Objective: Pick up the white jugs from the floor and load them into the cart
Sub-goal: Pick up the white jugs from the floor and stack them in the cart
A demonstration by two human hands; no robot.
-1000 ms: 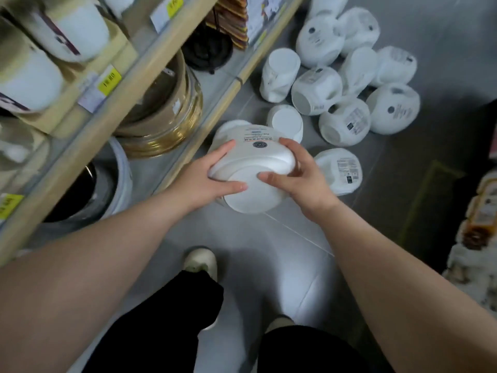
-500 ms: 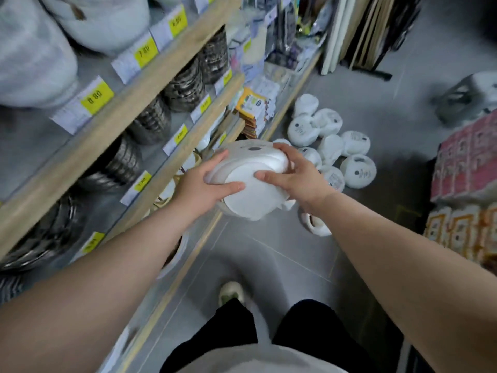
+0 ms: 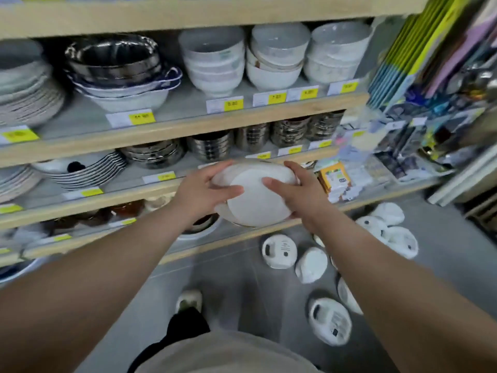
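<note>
I hold one white jug [image 3: 255,200] in both hands at waist height, its flat base turned toward me. My left hand [image 3: 200,192] grips its left side and my right hand [image 3: 294,193] grips its right side. Several more white jugs lie on the grey floor below and to the right, among them a jug with a label [image 3: 279,251], a jug near my right forearm [image 3: 329,320] and a jug further back [image 3: 400,242]. No cart is in view.
A wooden shelf unit [image 3: 188,127] stands right in front of me with stacked bowls [image 3: 215,60], plates [image 3: 86,170] and steel pots [image 3: 209,146]. Packaged goods [image 3: 403,146] fill the right side. My shoe [image 3: 189,300] rests on the floor below.
The jug has been lifted from near the floor to waist height in both hands. My view has swung up from the floor to face the shelves.
</note>
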